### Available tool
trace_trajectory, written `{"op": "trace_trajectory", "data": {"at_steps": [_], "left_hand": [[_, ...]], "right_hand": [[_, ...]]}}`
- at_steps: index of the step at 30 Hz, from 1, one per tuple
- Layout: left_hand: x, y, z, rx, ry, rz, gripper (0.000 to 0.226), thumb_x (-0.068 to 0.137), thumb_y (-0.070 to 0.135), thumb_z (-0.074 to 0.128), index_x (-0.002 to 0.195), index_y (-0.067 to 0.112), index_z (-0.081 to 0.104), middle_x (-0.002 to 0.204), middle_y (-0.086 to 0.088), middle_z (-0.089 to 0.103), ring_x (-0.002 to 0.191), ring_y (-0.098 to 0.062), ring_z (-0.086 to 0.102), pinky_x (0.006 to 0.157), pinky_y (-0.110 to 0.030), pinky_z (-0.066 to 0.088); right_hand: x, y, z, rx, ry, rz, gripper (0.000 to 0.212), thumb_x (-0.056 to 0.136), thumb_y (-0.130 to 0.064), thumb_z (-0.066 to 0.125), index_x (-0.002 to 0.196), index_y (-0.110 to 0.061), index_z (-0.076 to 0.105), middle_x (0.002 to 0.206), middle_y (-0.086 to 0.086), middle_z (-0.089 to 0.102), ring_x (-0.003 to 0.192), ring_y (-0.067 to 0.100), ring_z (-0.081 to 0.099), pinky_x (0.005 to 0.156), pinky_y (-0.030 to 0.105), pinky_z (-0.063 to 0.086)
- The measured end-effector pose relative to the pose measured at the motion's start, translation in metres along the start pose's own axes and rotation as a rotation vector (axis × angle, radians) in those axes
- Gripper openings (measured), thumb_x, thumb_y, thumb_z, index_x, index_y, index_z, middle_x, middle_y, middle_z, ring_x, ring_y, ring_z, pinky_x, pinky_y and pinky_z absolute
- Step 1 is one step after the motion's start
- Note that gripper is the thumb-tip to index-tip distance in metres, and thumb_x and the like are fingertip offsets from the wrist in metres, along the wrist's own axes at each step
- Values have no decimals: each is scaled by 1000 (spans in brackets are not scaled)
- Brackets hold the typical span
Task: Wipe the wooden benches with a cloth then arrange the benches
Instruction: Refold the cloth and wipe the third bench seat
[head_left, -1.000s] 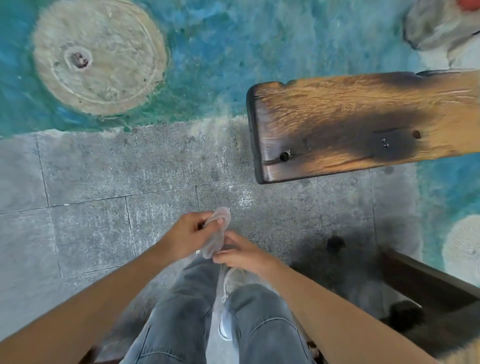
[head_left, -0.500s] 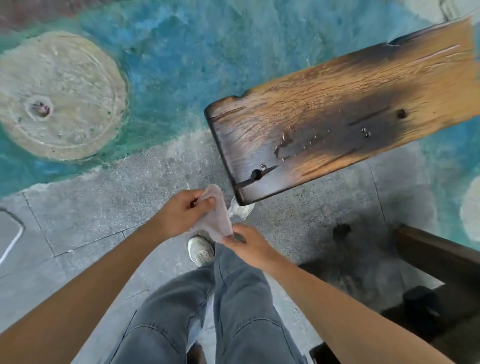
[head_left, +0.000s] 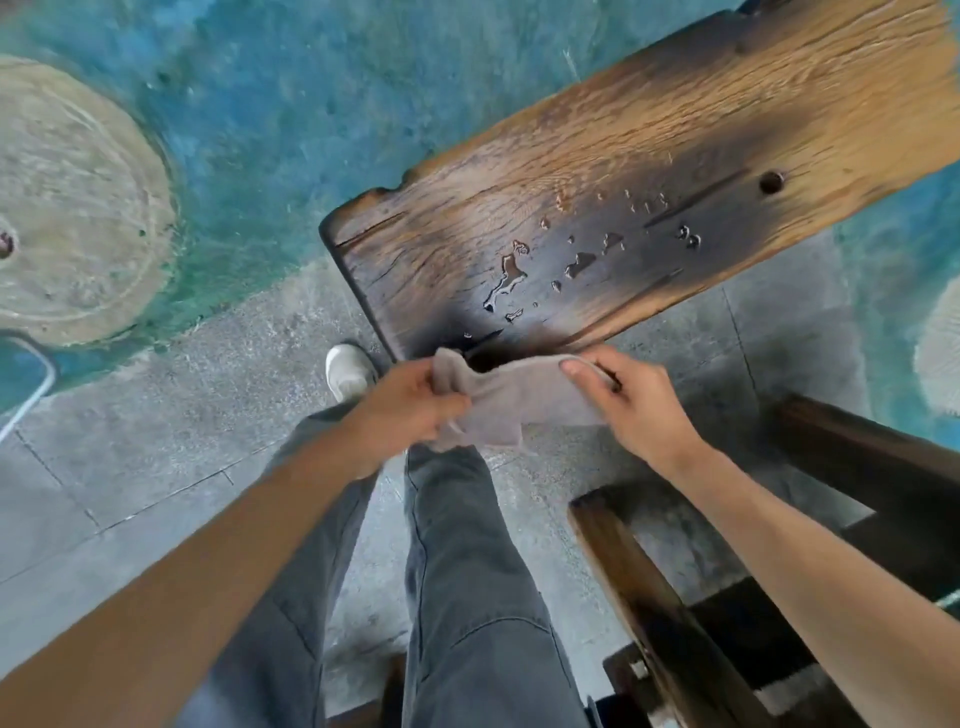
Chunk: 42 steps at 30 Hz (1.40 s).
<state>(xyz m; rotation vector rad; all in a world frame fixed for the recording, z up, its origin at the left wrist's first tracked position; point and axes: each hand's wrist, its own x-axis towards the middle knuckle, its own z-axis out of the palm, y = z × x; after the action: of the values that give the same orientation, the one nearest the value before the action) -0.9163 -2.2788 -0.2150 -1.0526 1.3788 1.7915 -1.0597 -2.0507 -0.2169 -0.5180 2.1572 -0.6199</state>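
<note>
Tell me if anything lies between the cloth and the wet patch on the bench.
Nothing visible does. The cloth, stretched between the left hand and right hand, hangs at the near edge of the bench. Only bare wood separates it from the water drops.

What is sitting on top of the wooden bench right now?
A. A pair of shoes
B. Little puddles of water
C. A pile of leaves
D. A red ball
B: small shiny water drops lie on the dark part of the wooden bench, just beyond the cloth that the left hand and right hand hold stretched between them.
</note>
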Motion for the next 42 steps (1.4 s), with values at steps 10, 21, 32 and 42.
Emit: {"op": "trace_trajectory", "data": {"at_steps": [10, 21, 32, 42], "left_hand": [[82, 77, -159, 41, 329, 64, 26, 92, 12, 67, 71, 22, 57, 74, 1, 55, 71, -9, 59, 69, -25, 62], [90, 47, -155, 644, 619, 420, 37, 94, 22, 47, 126, 4, 56, 128, -19, 54, 121, -35, 52, 100, -40, 42], [86, -75, -1, 974, 437, 383, 68, 101, 40, 18, 160, 10, 3, 168, -8, -4, 156, -25, -7, 127, -46, 8], [217, 147, -1, 989, 643, 353, 77, 90, 37, -8, 152, 11, 31, 159, -13, 31, 149, -30, 25, 121, -47, 17]], "right_hand": [[224, -126, 5, -282, -60, -173, 37, 99, -39, 60, 93, -5, 72, 89, 22, 67, 80, 21, 55, 69, 32, 37], [184, -138, 130, -517, 191, -197, 59, 102, -27, 40, 158, -12, 27, 168, 6, 17, 156, 22, 14, 124, 39, 17], [62, -29, 192, -552, 132, -129, 74, 99, -41, 40, 161, -19, 5, 167, -10, 8, 154, 6, 3, 125, 32, 2], [268, -26, -3, -893, 474, -506, 55, 99, -35, 23, 150, -55, 29, 158, -31, 29, 143, -2, 36, 107, 49, 24]]}}
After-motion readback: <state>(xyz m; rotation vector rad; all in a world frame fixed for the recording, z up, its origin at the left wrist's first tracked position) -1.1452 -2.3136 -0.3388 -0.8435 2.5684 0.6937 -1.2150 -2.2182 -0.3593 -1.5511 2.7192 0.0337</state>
